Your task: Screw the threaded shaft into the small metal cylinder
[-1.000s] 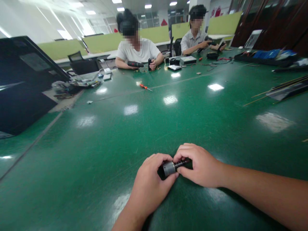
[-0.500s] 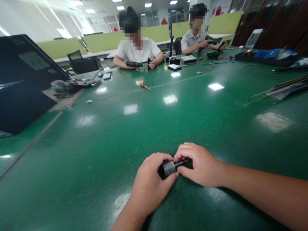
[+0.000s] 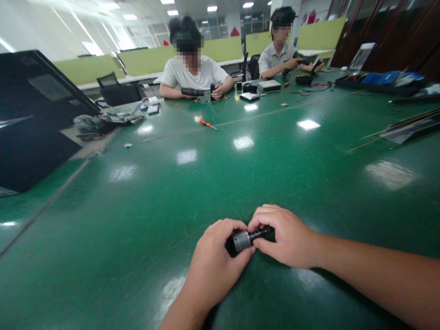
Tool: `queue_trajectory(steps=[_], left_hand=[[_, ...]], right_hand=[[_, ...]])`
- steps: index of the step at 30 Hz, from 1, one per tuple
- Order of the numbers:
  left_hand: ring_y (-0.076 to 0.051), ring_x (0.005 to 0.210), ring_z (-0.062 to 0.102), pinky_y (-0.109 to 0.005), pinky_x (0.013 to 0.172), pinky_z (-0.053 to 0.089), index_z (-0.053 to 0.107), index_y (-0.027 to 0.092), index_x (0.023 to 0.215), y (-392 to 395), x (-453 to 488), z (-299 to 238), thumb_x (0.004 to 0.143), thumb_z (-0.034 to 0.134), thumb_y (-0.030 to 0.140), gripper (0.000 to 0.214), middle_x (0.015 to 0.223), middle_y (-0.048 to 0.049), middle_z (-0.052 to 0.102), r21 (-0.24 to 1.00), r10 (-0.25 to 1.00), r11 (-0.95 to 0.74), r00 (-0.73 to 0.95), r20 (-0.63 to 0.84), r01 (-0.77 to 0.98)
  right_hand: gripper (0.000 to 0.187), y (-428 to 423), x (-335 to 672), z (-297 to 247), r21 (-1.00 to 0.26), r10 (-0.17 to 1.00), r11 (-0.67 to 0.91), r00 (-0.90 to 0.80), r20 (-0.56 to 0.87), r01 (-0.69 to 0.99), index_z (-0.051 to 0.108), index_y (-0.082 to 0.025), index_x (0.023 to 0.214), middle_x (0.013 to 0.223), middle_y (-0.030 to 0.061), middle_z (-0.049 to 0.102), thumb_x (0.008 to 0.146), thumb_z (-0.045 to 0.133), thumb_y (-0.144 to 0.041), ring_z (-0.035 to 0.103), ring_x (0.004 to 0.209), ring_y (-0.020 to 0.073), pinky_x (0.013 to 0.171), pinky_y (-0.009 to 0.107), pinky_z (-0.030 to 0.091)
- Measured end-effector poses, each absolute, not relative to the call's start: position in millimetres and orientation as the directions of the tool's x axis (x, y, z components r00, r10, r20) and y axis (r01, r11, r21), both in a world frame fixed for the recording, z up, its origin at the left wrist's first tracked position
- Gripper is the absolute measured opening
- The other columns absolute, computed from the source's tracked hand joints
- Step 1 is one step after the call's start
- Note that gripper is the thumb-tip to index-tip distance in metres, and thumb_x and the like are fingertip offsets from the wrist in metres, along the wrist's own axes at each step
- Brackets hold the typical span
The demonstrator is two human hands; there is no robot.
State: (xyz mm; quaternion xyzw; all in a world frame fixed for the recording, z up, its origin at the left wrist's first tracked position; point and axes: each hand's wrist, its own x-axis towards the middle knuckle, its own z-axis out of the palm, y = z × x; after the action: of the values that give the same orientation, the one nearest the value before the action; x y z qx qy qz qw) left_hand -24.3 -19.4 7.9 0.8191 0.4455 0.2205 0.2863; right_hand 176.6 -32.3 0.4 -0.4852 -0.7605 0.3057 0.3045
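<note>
Between my hands, low over the green tabletop (image 3: 165,192), is a grey metal cylinder (image 3: 242,240) with a thin dark shaft (image 3: 258,233) that looks ringed or spring-wound. My left hand (image 3: 220,256) curls around the cylinder, thumb below and fingers above. My right hand (image 3: 287,236) is closed at the shaft's side, its fingertips and thumb meeting the spot where shaft and cylinder join. The shaft's far end lies in shadow under my right fingers. Whether the part rests on the table I cannot tell.
An orange screwdriver (image 3: 208,124) lies mid-table. At left stands a large dark panel (image 3: 37,123) beside a heap of parts (image 3: 106,120). Across sit two people, one in a white T-shirt (image 3: 165,78), near a silver box (image 3: 268,85). Thin rods (image 3: 395,128) lie at right.
My hands and the metal part stay nearly in place. Across the table, the person in the white T-shirt has shifted slightly, head a little lower.
</note>
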Motion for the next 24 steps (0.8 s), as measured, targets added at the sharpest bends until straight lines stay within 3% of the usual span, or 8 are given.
queue_trajectory(steps=[14,19,24], left_hand=[[-0.020,0.087,0.067,-0.032,0.079,0.051,0.068,0.026,0.101,-18.2,-28.8,8.1,0.081,0.075,0.027,0.021,0.094,0.0001,0.073,0.733,0.882,-0.402,0.448,0.148,0.549],[-0.021,0.096,0.068,-0.034,0.087,0.051,0.066,0.027,0.111,-19.8,-29.0,9.1,0.081,0.075,0.028,0.032,0.105,-0.0010,0.073,0.780,0.914,-0.340,0.380,0.142,0.525],[-0.021,0.091,0.066,-0.034,0.084,0.049,0.066,0.025,0.102,-18.6,-30.1,11.2,0.080,0.073,0.026,0.023,0.098,-0.0003,0.072,0.799,0.924,-0.307,0.363,0.120,0.517]], right_hand=[[0.012,-32.6,174.3,4.8,-0.835,0.948,0.275,-0.280,0.153,0.476,0.069,-0.020,0.085,0.081,-0.0027,0.066,0.077,0.069,-0.011,0.059,0.080,0.0141,0.073,0.027,0.040],[0.003,-32.1,174.5,7.9,-0.872,0.959,0.224,-0.258,0.118,0.435,0.070,-0.020,0.083,0.080,-0.0014,0.067,0.082,0.068,-0.019,0.059,0.077,0.0145,0.070,0.027,0.040],[0.018,-30.4,175.7,6.3,-0.907,0.969,0.178,-0.228,0.095,0.381,0.066,-0.018,0.075,0.072,-0.0009,0.062,0.089,0.062,-0.028,0.056,0.070,0.0143,0.066,0.027,0.038]])
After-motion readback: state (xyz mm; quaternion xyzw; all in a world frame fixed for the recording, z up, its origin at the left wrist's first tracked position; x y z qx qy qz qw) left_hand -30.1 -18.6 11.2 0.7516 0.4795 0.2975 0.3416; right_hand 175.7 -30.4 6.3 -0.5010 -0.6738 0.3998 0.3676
